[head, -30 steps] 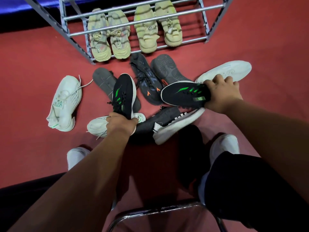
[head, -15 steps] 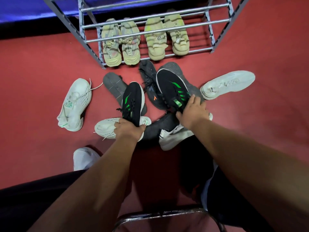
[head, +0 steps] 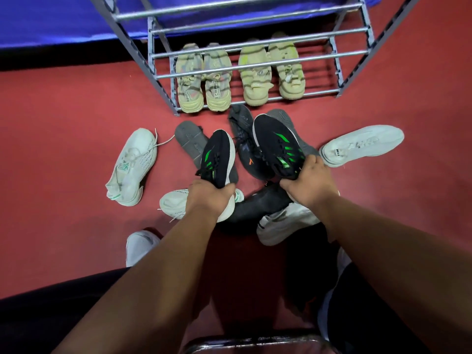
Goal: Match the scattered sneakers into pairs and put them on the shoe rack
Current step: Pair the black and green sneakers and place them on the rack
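Now, head view: left hand (head: pixel 208 198) closed around heel of black-green sneaker (head: pixel 218 155), centre of frame, toe toward rack. Right hand (head: pixel 310 183) grips heel of matching black-green sneaker (head: pixel 277 146), just right of first. Shoe rack (head: pixel 255 57) at top centre, two yellowish pairs (head: pixel 240 75) on lowest tier. White sneakers (head: pixel 134 164) and grey ones (head: pixel 190 141) lie scattered on red floor (head: pixel 63 123).

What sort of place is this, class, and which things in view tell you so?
Probably an indoor room set up for sorting shoes: red carpet-like floor, grey metal-bar shoe rack holding yellow-green sneakers, and a blue cloth-covered surface behind.
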Action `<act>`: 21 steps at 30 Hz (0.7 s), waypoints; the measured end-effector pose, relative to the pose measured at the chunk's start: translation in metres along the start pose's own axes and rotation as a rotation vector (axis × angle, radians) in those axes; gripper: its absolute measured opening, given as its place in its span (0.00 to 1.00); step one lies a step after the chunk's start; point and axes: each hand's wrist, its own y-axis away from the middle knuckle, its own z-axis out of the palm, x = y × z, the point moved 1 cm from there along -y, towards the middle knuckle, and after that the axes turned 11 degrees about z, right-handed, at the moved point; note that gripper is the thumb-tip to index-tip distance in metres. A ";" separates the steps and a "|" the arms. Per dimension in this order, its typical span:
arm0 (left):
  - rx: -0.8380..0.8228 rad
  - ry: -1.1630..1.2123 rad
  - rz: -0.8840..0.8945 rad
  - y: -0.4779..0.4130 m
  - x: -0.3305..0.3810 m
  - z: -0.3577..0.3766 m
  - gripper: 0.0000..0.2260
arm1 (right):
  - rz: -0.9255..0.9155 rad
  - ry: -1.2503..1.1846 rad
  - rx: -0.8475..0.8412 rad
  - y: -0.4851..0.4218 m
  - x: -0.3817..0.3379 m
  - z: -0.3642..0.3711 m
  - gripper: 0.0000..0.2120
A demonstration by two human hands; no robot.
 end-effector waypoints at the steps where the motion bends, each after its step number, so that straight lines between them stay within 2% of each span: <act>1: 0.001 0.017 0.024 0.005 0.005 -0.008 0.30 | -0.002 -0.059 0.013 0.005 -0.005 -0.005 0.45; 3: 0.017 0.049 0.064 0.016 0.018 -0.029 0.22 | -0.013 -0.140 0.031 0.017 -0.017 -0.018 0.43; 5: 0.031 0.058 0.102 0.026 0.031 -0.052 0.19 | -0.025 -0.183 0.034 0.030 -0.029 -0.033 0.39; 11: 0.072 0.089 0.268 0.033 0.063 -0.124 0.24 | -0.151 -0.223 0.103 0.061 -0.076 -0.077 0.31; 18: 0.181 -0.045 0.258 -0.012 0.100 -0.166 0.20 | -0.230 -0.293 0.181 0.035 -0.153 -0.112 0.24; 21: 0.210 -0.135 0.248 -0.045 0.117 -0.168 0.26 | -0.233 -0.276 0.196 0.013 -0.183 -0.115 0.20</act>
